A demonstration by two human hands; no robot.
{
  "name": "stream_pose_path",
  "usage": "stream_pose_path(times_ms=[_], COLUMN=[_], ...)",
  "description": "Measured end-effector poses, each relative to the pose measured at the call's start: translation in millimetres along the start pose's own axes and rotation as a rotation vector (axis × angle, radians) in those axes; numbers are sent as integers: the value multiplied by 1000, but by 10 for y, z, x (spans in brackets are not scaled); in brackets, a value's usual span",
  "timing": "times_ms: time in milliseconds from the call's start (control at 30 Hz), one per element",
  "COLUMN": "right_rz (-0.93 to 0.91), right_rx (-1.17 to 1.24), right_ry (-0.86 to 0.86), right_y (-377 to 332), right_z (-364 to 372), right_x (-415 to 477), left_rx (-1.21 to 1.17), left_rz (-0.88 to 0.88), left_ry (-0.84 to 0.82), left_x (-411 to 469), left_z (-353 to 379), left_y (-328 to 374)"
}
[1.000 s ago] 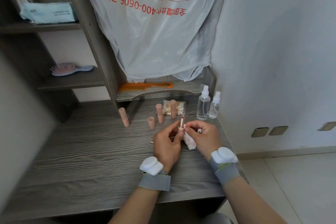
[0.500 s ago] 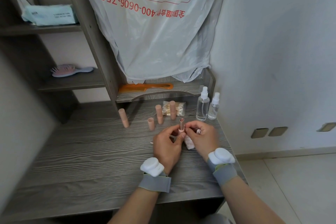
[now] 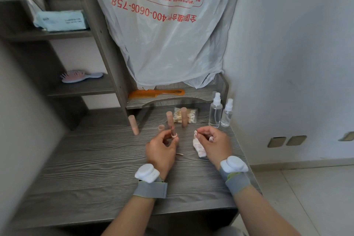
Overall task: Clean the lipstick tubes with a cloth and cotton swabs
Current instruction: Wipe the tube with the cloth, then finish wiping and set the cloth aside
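My left hand (image 3: 161, 149) pinches an uncapped lipstick tube (image 3: 173, 132) upright above the grey desk (image 3: 95, 168). A hand's width to its right, my right hand (image 3: 214, 144) grips a small white cloth (image 3: 199, 146) stained pink. A used cotton swab (image 3: 179, 154) lies on the desk between the hands. Behind stand three capped pink tubes, one at the left (image 3: 133, 124), one in the middle (image 3: 169, 119) and one at the right (image 3: 184, 116), with a short pink cap (image 3: 161, 127) among them. A bag of cotton swabs (image 3: 188, 115) lies at the back.
Two clear spray bottles (image 3: 215, 112) (image 3: 227, 114) stand by the right wall. An orange comb (image 3: 156, 93) lies on the low shelf under a hanging plastic bag (image 3: 162, 34). A hairbrush (image 3: 80, 76) and a tissue pack (image 3: 61, 21) sit on the left shelves. The desk edge runs right of my right wrist.
My hands have moved apart: the right hand drew the cloth away to the right, off the tube, and the left hand carried the tube slightly left. The view tilted a little.
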State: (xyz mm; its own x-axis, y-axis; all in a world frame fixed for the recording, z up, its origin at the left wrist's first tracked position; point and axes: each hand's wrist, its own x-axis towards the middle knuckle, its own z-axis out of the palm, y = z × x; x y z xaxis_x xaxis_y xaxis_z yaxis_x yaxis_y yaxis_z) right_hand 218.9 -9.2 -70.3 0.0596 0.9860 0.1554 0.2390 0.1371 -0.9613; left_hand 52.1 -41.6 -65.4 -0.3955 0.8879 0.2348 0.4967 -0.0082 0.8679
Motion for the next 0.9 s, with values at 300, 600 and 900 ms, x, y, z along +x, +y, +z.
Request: stream_pose_path(times_ms=[300, 600, 900], right_rz=[-18, -22, -26], right_rx=[-13, -23, -21], right_ry=[-1, -1, -9], right_y=[9, -1, -16], right_z=[-7, 0, -1], right_x=[0, 2, -6], left_rx=[33, -23, 36], left_rz=[-8, -16, -79], left_ry=[-25, 0, 213], left_x=[-5, -36, 196], left_z=[-3, -26, -141], left_y=[6, -11, -127])
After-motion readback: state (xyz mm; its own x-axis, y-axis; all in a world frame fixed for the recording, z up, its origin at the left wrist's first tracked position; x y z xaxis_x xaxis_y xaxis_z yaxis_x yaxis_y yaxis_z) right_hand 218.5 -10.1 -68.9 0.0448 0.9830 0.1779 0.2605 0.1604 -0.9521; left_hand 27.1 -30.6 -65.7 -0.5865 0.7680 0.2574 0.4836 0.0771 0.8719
